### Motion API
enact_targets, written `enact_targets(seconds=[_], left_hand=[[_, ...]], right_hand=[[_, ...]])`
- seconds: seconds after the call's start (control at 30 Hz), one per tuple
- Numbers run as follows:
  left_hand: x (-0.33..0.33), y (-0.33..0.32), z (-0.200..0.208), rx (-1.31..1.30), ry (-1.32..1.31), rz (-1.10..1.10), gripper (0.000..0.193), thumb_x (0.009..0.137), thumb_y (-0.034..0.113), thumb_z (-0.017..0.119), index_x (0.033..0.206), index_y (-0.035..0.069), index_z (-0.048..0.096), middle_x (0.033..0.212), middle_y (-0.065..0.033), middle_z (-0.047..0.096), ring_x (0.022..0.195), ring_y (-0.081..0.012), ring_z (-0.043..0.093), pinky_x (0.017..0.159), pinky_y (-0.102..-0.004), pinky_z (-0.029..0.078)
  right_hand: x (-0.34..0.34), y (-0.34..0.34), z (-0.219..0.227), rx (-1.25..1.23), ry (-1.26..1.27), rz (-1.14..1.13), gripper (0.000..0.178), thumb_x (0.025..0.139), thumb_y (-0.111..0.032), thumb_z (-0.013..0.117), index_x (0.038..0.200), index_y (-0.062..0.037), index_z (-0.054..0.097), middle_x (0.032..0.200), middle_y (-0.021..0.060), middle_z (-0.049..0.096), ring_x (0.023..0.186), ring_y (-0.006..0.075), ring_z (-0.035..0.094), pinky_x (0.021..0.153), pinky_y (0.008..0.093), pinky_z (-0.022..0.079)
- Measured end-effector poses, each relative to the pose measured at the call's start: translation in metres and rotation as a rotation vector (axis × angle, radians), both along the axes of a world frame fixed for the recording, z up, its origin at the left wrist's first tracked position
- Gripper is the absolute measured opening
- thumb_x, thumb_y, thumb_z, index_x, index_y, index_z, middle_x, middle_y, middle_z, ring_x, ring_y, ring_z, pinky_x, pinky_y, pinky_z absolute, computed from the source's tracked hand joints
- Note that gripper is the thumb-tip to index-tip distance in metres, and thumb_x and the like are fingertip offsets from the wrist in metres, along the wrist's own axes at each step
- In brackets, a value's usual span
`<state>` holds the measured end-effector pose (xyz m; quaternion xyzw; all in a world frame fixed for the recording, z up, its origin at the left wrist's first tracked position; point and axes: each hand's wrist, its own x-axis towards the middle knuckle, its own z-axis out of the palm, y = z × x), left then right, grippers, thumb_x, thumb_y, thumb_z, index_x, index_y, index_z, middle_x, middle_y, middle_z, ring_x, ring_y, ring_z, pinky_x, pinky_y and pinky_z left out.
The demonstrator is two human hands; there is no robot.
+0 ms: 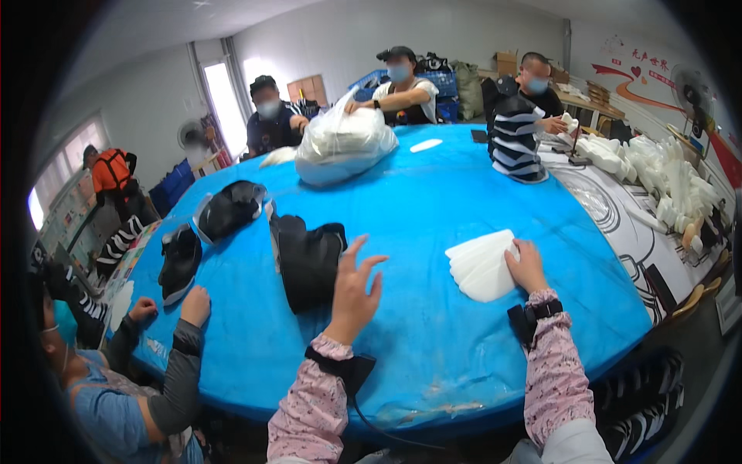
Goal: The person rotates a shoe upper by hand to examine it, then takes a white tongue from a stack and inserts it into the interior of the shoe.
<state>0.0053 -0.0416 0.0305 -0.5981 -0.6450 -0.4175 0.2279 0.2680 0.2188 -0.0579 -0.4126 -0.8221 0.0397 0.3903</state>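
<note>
White layered pieces [479,269] are pinched at their right edge by the right hand's [529,268] nearly closed fingers, while the left hand [354,300] is raised, fingers loosely spread and holding nothing. The fan lies on the blue-covered bench [421,340], right of the black stack [308,259]; a light pinch, with the left fingers steadying its free edges, should keep the layers even.

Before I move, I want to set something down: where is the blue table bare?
The blue table is bare between the plastic bag and the white pieces at your right hand, and between your pink sleeves. The left is crowded: three black bundles, one beside your left hand.
</note>
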Motion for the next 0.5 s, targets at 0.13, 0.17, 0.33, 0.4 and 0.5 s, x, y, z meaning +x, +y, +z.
enact_targets(seconds=[0.13, 0.17, 0.33, 0.4, 0.5], left_hand=[[0.001, 0.006, -0.032, -0.394, -0.022, -0.192, 0.03, 0.079, 0.017, 0.059, 0.108, 0.012, 0.053, 0.126, -0.0187, 0.036, 0.119, -0.0367, 0.034, 0.096, -0.0423, 0.03], [-0.003, 0.008, -0.04, -0.392, -0.024, -0.192, 0.03, 0.079, 0.017, 0.059, 0.108, 0.012, 0.053, 0.126, -0.0187, 0.036, 0.119, -0.0367, 0.034, 0.096, -0.0423, 0.03], [-0.012, 0.011, -0.054, -0.562, -0.104, -0.203, 0.038, 0.082, 0.029, 0.056, 0.116, 0.014, 0.049, 0.127, -0.0198, 0.036, 0.116, -0.0368, 0.035, 0.096, -0.0426, 0.029], [-0.011, 0.009, -0.053, -0.57, -0.114, -0.196, 0.038, 0.081, 0.029, 0.056, 0.116, 0.014, 0.049, 0.126, -0.0201, 0.036, 0.116, -0.0368, 0.035, 0.096, -0.0426, 0.029], [-0.009, 0.01, -0.054, -0.557, -0.109, -0.198, 0.038, 0.081, 0.028, 0.057, 0.116, 0.014, 0.049, 0.125, -0.0203, 0.038, 0.116, -0.0366, 0.035, 0.096, -0.0426, 0.029]], right_hand=[[-0.002, 0.001, 0.008, -0.011, 0.035, 0.008, 0.037, 0.076, -0.027, 0.059, 0.103, -0.0029, 0.054, 0.097, 0.016, 0.052, 0.091, 0.0341, 0.049, 0.079, 0.043, 0.039], [-0.001, 0.002, 0.008, -0.01, 0.032, 0.008, 0.037, 0.076, -0.027, 0.059, 0.103, -0.0029, 0.054, 0.097, 0.016, 0.052, 0.091, 0.0341, 0.049, 0.079, 0.043, 0.039], [-0.002, 0.002, 0.007, 0.006, 0.012, -0.014, 0.041, 0.076, -0.028, 0.059, 0.108, -0.0034, 0.052, 0.1, 0.0158, 0.052, 0.095, 0.0338, 0.048, 0.081, 0.0436, 0.038], [-0.005, -0.004, 0.01, -0.003, 0.007, -0.034, 0.041, 0.076, -0.027, 0.059, 0.108, -0.0029, 0.051, 0.099, 0.016, 0.052, 0.094, 0.0329, 0.048, 0.081, 0.0419, 0.039], [-0.01, -0.015, 0.02, 0.08, 0.013, -0.056, 0.041, 0.076, -0.026, 0.059, 0.109, -0.0026, 0.05, 0.103, 0.016, 0.052, 0.096, 0.0327, 0.048, 0.082, 0.0415, 0.039]])
